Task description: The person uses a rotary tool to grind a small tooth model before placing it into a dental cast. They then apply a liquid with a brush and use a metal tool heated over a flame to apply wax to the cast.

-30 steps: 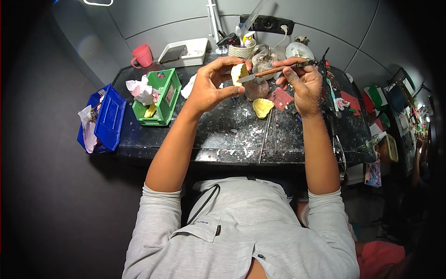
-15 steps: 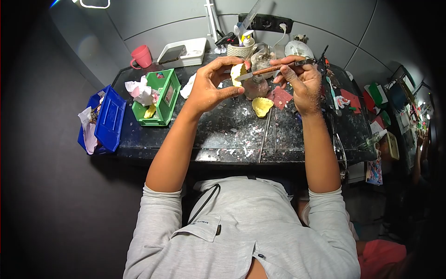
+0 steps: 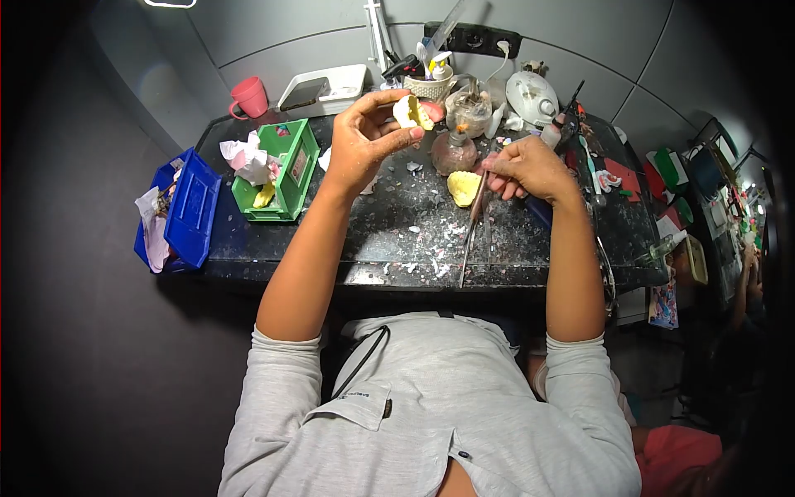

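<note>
My left hand (image 3: 364,137) holds up a pale yellow cast (image 3: 410,113), gripped at its edges between thumb and fingers. Low over the table, my right hand (image 3: 530,170) has its fingers closed round a knife (image 3: 484,186) with a brown handle, pointing down. A second yellow cast (image 3: 464,189), hollow and irregular at the rim, lies on the table just left of those fingers. Below it a thin metal tool (image 3: 467,253) lies towards the front edge; the knife partly overlaps it. Behind sits a round glass burner (image 3: 455,153) with an orange tip.
White and pink scraps litter the black table (image 3: 373,240). A green bin (image 3: 294,182) and a blue bin (image 3: 192,219) hold crumpled paper. Towards the back are a pink mug (image 3: 250,98), a white tray (image 3: 344,87) and a basket of tools (image 3: 429,86). Small tools lie at right.
My right hand has moved down from the held cast to beside the cast on the table, turning the knife downward. My left hand has shifted slightly left and up with its cast.
</note>
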Motion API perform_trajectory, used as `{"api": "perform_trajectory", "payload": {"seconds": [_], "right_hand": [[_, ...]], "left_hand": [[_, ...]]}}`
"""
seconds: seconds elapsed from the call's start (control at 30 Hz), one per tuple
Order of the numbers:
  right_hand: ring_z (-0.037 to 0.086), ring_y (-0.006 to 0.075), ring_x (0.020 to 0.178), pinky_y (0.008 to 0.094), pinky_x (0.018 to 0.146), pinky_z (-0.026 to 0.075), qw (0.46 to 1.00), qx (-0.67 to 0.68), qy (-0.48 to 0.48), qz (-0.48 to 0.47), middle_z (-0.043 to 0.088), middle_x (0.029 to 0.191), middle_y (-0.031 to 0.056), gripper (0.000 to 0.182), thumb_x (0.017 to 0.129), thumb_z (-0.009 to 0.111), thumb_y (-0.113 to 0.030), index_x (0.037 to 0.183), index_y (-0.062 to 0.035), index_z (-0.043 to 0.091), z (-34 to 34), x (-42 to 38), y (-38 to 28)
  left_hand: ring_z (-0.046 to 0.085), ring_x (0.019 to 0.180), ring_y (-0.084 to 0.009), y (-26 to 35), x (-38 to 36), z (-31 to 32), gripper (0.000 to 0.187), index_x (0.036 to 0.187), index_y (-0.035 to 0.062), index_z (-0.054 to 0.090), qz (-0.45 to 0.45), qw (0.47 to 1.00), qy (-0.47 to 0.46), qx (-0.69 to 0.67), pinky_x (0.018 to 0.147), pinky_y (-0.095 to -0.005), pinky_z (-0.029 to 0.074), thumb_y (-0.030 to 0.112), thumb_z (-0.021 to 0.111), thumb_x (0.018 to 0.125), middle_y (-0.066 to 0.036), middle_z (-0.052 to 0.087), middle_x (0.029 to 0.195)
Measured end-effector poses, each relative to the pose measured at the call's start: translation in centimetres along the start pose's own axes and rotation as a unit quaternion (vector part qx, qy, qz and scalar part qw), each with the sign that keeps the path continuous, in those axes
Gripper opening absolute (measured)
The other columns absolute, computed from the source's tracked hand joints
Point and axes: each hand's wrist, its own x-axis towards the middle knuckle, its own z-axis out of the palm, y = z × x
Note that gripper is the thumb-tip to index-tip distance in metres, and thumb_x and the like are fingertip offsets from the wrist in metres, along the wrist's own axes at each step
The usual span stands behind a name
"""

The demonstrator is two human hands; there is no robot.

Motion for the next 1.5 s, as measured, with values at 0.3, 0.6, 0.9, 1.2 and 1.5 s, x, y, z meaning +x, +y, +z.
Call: {"api": "perform_trajectory", "payload": {"seconds": [0.3, 0.6, 0.9, 1.2, 1.5], "right_hand": [[0.068, 0.0176, 0.072, 0.0328, 0.071, 0.053, 0.965, -0.252, 0.033, -0.064, 0.072, 0.072, 0.0075, 0.010, 0.073, 0.076, 0.003, 0.082, 0.0021, 0.073, -0.3, 1.8, 3.3], [0.065, 0.0170, 0.067, 0.0344, 0.066, 0.051, 0.950, -0.301, 0.056, -0.066, 0.070, 0.073, 0.0099, 0.007, 0.078, 0.073, -0.003, 0.079, 0.0023, 0.069, -0.3, 2.2, 3.7], [0.068, 0.0096, 0.072, 0.0208, 0.060, 0.054, 0.965, 0.081, 0.115, -0.220, 0.070, 0.085, 0.0034, 0.012, 0.090, 0.072, -0.003, 0.099, 0.0010, 0.067, -0.1, 1.1, 0.9], [0.067, 0.0091, 0.090, 0.0223, 0.077, 0.056, 0.905, 0.147, 0.088, -0.390, 0.070, 0.101, 0.0058, 0.015, 0.088, 0.073, -0.001, 0.103, 0.0014, 0.071, 4.8, -0.1, -1.8], [0.071, 0.0155, 0.095, 0.0269, 0.085, 0.059, 0.890, 0.196, 0.124, -0.393, 0.071, 0.106, 0.0125, 0.015, 0.089, 0.069, 0.003, 0.104, 0.0055, 0.070, 4.5, 0.5, -1.1]], "left_hand": [[0.068, 0.102, -0.0192, -0.4, 0.0, 0.2, 0.053, 0.125, -0.0034, 0.060, -0.019, 0.999, -0.042, -0.026, 0.090, -0.0324, 0.058, -0.006, 0.080, 0.077, -0.015, 0.067, 0.117], [0.066, 0.107, -0.0187, -0.2, -0.2, 0.3, 0.054, 0.127, -0.0016, 0.060, -0.032, 0.997, -0.061, -0.037, 0.096, -0.0329, 0.056, -0.005, 0.081, 0.077, -0.013, 0.067, 0.121], [0.069, 0.091, -0.0217, -1.0, -0.1, 0.3, 0.054, 0.137, -0.0040, 0.053, -0.117, 0.973, -0.145, -0.134, 0.072, -0.0325, 0.056, 0.038, 0.042, 0.105, -0.021, 0.068, 0.114], [0.069, 0.075, -0.0262, -1.0, -0.4, 0.8, 0.052, 0.136, -0.0042, 0.051, -0.240, 0.938, -0.187, -0.164, 0.062, -0.0319, 0.056, 0.036, 0.037, 0.107, -0.023, 0.069, 0.100], [0.065, 0.115, -0.0341, -0.8, -0.7, 1.7, 0.052, 0.137, -0.0063, 0.051, -0.273, 0.919, -0.176, -0.225, 0.093, -0.0469, 0.059, 0.034, 0.042, 0.106, -0.028, 0.065, 0.119]]}}
